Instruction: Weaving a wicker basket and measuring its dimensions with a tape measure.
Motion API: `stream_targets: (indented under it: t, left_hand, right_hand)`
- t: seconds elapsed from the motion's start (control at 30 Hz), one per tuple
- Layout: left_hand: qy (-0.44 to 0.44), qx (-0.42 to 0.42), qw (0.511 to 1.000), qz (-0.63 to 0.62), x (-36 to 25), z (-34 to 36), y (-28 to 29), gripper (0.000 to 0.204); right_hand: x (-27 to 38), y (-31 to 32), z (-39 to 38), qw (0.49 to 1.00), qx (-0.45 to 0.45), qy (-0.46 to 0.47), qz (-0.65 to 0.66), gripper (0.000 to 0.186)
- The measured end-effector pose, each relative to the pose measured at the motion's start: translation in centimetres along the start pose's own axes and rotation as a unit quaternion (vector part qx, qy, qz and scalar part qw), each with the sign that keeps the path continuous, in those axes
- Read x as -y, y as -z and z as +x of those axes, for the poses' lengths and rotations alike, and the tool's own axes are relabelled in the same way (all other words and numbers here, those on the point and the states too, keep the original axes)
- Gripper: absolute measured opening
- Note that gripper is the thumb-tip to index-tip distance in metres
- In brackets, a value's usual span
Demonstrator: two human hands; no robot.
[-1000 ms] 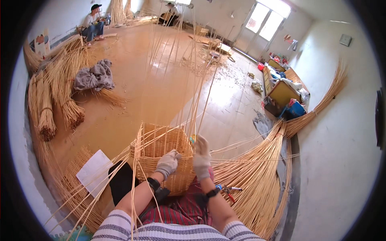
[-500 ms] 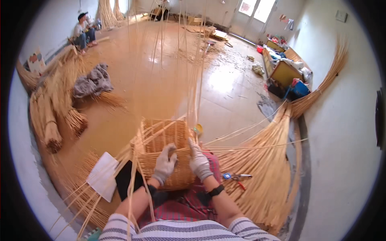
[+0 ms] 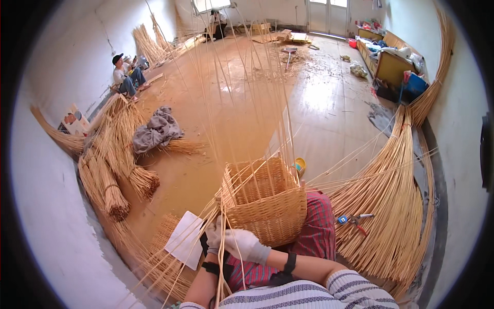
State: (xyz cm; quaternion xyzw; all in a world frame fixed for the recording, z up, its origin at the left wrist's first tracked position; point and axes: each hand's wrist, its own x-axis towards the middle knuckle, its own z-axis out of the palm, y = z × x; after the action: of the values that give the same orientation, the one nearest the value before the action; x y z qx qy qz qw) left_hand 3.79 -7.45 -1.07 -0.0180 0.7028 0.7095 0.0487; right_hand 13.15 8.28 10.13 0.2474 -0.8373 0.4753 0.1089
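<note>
A woven reed basket rests tilted on my lap on red checked cloth, with long upright rods rising from it. At its lower left corner my right hand, in a pale glove, is closed on loose reed strands. My left hand, also gloved, is just behind it among the same strands, partly hidden, its fingers curled around them.
Reed bundles lie left and right, with pliers and a blue tool. A white sheet, grey cloth, yellow round object and wooden bench surround me. Two people sit farther back.
Both hands have moved from the basket's front and right side down to the strands at its lower left. The view has swung, so the basket appears farther right.
</note>
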Motion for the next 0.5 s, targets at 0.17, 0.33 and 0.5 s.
stream_targets:
  t: [0.17, 0.33, 0.5]
  left_hand:
    - [-0.224, 0.019, 0.924, 0.310, -5.0, -4.1, -1.0, 0.026]
    - [-0.423, -0.014, 0.810, 0.406, -7.2, -4.1, -3.7, 0.026]
    - [-0.290, -0.086, 0.822, 0.483, -6.3, -3.0, -2.6, 0.044]
  right_hand:
    - [-3.0, 3.0, 2.0, 0.912, -0.206, -0.355, 0.008, 0.011]
    - [-7.9, 2.0, 8.2, 0.909, -0.232, -0.327, 0.112, 0.056]
    - [-11.6, 1.9, 14.5, 0.767, -0.139, -0.589, 0.215, 0.090]
